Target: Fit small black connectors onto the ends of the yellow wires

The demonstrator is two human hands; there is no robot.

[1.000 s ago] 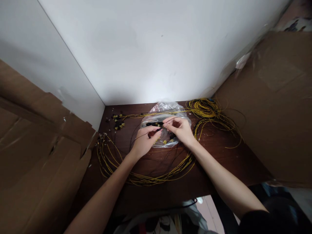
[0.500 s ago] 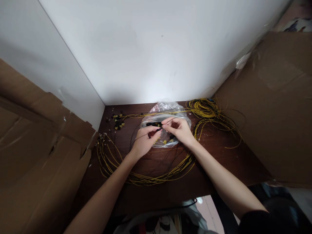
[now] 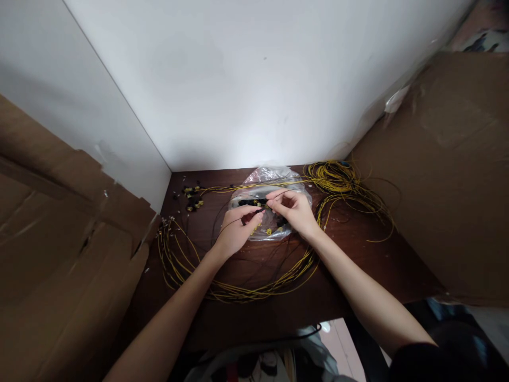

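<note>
Over a clear plastic bag (image 3: 274,175) on the dark wooden table, my left hand (image 3: 238,227) pinches a small black piece with a thin dark wire running back across the hand. My right hand (image 3: 291,210) is just to its right, thumb and forefinger closed on a thin dark wire. The fingertips of both hands are close together but apart. Inside the bag lie black and yellow connectors (image 3: 269,232), partly hidden by the hands. Yellow and black wires (image 3: 254,293) curve across the table in front of the bag, passing under my forearms.
More connectors (image 3: 194,201) lie at the back left. A coiled bundle of yellow wires (image 3: 334,178) is at the back right. Cardboard stands at the left (image 3: 71,239) and right (image 3: 457,175), and a white wall (image 3: 254,85) rises behind the table (image 3: 377,265).
My right hand has shifted slightly right and up, widening the space between the fingertips of both hands. My left hand stays nearly in place.
</note>
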